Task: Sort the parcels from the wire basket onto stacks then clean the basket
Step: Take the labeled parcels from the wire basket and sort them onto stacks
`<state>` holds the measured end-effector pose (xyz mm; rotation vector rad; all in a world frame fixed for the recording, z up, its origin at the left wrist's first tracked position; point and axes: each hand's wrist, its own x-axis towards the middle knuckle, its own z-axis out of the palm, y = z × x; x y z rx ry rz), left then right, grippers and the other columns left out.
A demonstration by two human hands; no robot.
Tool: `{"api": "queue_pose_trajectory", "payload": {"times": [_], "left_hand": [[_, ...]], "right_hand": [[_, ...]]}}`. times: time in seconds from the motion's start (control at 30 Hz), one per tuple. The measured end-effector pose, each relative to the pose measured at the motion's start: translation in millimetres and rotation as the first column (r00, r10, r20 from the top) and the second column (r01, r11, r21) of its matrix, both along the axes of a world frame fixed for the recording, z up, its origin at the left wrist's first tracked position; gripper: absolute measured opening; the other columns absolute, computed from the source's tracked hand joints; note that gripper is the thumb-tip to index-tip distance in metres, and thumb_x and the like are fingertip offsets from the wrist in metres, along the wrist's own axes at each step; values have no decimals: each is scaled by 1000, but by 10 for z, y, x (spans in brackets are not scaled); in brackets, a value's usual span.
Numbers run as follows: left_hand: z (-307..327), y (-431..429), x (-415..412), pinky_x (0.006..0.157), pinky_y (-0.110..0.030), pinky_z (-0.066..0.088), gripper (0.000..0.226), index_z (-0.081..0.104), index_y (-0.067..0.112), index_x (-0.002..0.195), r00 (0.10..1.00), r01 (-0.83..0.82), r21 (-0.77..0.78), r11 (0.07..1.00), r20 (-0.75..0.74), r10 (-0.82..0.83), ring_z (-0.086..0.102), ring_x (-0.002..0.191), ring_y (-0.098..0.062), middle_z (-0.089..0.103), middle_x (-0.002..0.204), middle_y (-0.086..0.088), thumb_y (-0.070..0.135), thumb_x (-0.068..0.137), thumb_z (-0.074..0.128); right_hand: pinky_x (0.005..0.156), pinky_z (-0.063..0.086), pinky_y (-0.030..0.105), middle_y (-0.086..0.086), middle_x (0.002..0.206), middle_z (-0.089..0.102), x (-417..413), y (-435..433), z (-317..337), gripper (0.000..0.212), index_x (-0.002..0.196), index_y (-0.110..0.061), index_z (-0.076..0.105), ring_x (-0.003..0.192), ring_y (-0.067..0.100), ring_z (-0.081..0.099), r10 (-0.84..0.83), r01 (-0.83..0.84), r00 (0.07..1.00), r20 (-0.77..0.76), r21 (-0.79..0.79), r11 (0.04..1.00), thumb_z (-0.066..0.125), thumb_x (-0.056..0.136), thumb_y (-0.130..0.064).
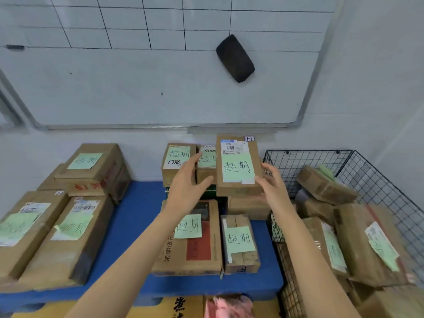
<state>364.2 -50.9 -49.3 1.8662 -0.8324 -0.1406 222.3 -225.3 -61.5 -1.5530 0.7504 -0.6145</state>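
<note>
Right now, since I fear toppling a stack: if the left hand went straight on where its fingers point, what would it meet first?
Probably the back-row parcel beyond the left hand, beside the held parcel in the right hand; depth is unclear.

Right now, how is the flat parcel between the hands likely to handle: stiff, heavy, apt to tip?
Probably stiff: the parcel is a flat cardboard box with straight edges. Likely light, since the right hand seems to hold it by one edge. Laid on the uneven boxes below, it might tip.
</note>
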Motion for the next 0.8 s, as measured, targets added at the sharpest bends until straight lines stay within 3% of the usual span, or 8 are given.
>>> {"api": "queue_pose_trajectory", "payload": {"times": [0.17, 0.37, 0.5, 0.57, 0.63, 0.73, 0.8], "left_hand": [[-39, -40, 171, 112, -35, 33, 66, 38, 29, 149, 966, -53, 155, 986, 258, 11, 39, 138, -15, 46, 149, 5, 33, 90, 67], [-140, -56, 367, 112, -43, 36, 66, 41, 29, 148, 958, -52, 168, 984, 286, 2, 41, 137, -15, 49, 147, 5, 33, 88, 69], [-197, -49, 475, 110, -48, 38, 66, 40, 33, 148, 963, -41, 184, 982, 269, -10, 41, 135, -15, 49, 147, 8, 33, 89, 68], [-222, -50, 535, 111, -48, 38, 65, 41, 33, 147, 967, -36, 188, 982, 253, -13, 41, 136, -15, 49, 147, 8, 33, 89, 68], [-233, -68, 592, 111, -44, 37, 64, 41, 33, 147, 976, -34, 183, 982, 219, -7, 40, 135, -13, 49, 147, 8, 33, 89, 68], [-236, -107, 652, 111, -42, 36, 63, 41, 33, 147, 984, -25, 181, 983, 179, -8, 38, 136, -12, 48, 147, 9, 33, 90, 67], [-245, -124, 679, 113, -44, 35, 63, 40, 33, 148, 980, -26, 191, 981, 198, -13, 38, 137, -13, 47, 148, 8, 34, 90, 66]], "right_hand": [[106, 44, 53, -7, 130, 60, 53, -230, -146, 39, 124, -45, 48, 123, 17, 55, -134, 133, 989, -58, -34, 991, 61, 93, -24], [102, 44, 41, -10, 117, 52, 281, -448, -240, 45, 139, -26, 46, 112, 9, 48, -185, 177, 974, -130, -69, 982, 57, 97, -16], [67, 45, 25, -6, 119, 50, 465, -607, -295, 43, 140, -25, 45, 104, 12, 50, -194, 192, 966, -170, -28, 981, 55, 99, -18], [60, 42, 23, -3, 123, 49, 554, -677, -331, 42, 141, -24, 44, 96, 10, 51, -201, 200, 961, -190, -24, 980, 54, 100, -21], [64, 41, 23, 2, 129, 51, 618, -731, -389, 42, 142, -21, 43, 98, 10, 52, -206, 202, 956, -207, -41, 978, 53, 101, -22], [88, 44, 29, 6, 137, 54, 645, -766, -482, 40, 139, -19, 47, 119, 20, 54, -246, 223, 950, -194, -133, 966, 56, 100, -22], [97, 41, 31, 2, 137, 55, 640, -741, -513, 45, 139, -20, 48, 122, 17, 52, -262, 221, 951, -165, -229, 948, 62, 96, -26]]}}
